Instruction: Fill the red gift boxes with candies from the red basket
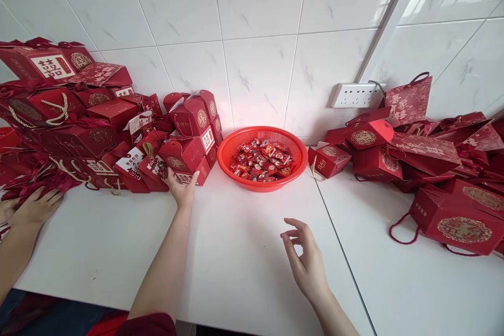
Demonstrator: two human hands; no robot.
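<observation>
My left hand (181, 187) reaches to a small stack of red candy boxes near the wall. Its thumb and fingers span the front of a bottom red candy box (202, 170), partly covering its white label. Above it rests another red candy box (182, 152) with a gold round print. Over the white table hovers my right hand (305, 257), fingers loosely curled and apart, nothing in it. Between the hands and the wall stands a red plastic basket (224, 160) of wrapped candies (263, 159).
Left, red gift boxes (86, 139) with rope handles are piled high. Another person's hand (35, 207) rests by dark red ribbons there. On the right lie more red boxes and bags (425, 155) and a large handled box (459, 220). A power strip (356, 95) is on the tiled wall.
</observation>
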